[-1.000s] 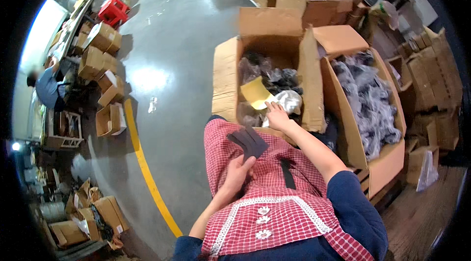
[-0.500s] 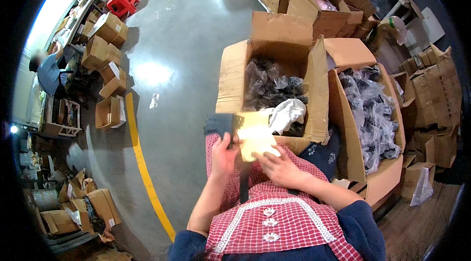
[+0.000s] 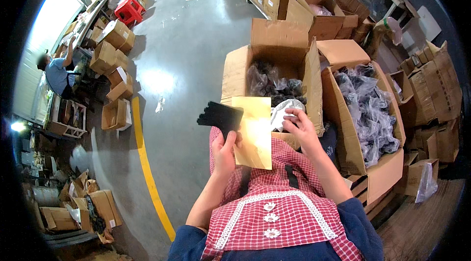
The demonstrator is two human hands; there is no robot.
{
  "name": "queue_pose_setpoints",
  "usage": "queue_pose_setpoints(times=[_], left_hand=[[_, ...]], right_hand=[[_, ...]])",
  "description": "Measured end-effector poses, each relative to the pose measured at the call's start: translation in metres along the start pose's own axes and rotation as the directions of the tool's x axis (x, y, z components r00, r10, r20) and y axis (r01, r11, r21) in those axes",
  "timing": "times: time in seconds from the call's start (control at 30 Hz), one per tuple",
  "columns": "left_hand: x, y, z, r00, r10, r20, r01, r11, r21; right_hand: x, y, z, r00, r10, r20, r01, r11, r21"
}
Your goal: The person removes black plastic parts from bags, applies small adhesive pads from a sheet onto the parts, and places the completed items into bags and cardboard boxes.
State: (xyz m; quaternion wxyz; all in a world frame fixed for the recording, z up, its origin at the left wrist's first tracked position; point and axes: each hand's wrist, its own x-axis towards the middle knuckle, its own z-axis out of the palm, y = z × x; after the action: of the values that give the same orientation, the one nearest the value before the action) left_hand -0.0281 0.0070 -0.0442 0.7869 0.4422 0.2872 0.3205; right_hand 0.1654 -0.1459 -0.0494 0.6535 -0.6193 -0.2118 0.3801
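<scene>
My left hand [image 3: 225, 155] is closed, its thumb pressed along the lower edge of a flat black piece [image 3: 221, 117] with a scalloped left edge. A shiny yellow sheet [image 3: 256, 136], like a card or flat packet, stands upright beside the black piece. The same hand grips it at its left edge. Bent and apart, the fingers of my right hand [image 3: 303, 131] hold nothing that I can see. This hand is just right of the sheet, in front of a crumpled white bag or cloth [image 3: 280, 113] in the open carton [image 3: 235, 72].
Dark items in clear plastic fill part of the near carton. Right of it, a second carton [image 3: 385, 173] is heaped with similar bagged items [image 3: 368, 114]. More boxes stand behind. A yellow floor line [image 3: 147, 163] runs at left; beyond, a person [image 3: 59, 74] sits at a bench.
My right hand has let go of the yellow sheet and moved right. The sheet now stands upright in my left hand, and the black piece beside it shows its scalloped edge.
</scene>
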Motion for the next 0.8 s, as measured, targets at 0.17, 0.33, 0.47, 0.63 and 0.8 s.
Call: queue_pose_setpoints(times=[0.17, 0.33, 0.47, 0.63, 0.8], left_hand=[[-0.031, 0.019, 0.001, 0.985, 0.09, 0.147, -0.102, 0.992, 0.079], [-0.045, 0.038, -0.002, 0.996, 0.082, 0.025, -0.078, 0.989, -0.125], [-0.048, 0.058, -0.019, 0.998, 0.063, 0.003, -0.061, 0.971, -0.232], [-0.049, 0.067, -0.007, 0.999, -0.046, 0.023, 0.05, 0.975, -0.215], [-0.045, 0.058, 0.0, 0.988, -0.012, 0.152, 0.023, 0.997, -0.071]], right_hand=[[0.007, -0.03, 0.023, 0.934, 0.175, 0.311, -0.222, 0.967, 0.125], [0.008, -0.016, 0.027, 0.883, -0.361, 0.299, 0.415, 0.899, -0.141], [-0.005, -0.042, 0.021, 0.615, -0.612, 0.497, 0.788, 0.45, -0.42], [-0.02, -0.047, 0.03, 0.564, -0.547, 0.619, 0.82, 0.461, -0.341], [-0.023, -0.046, 0.034, 0.623, -0.385, 0.681, 0.666, 0.717, -0.204]])
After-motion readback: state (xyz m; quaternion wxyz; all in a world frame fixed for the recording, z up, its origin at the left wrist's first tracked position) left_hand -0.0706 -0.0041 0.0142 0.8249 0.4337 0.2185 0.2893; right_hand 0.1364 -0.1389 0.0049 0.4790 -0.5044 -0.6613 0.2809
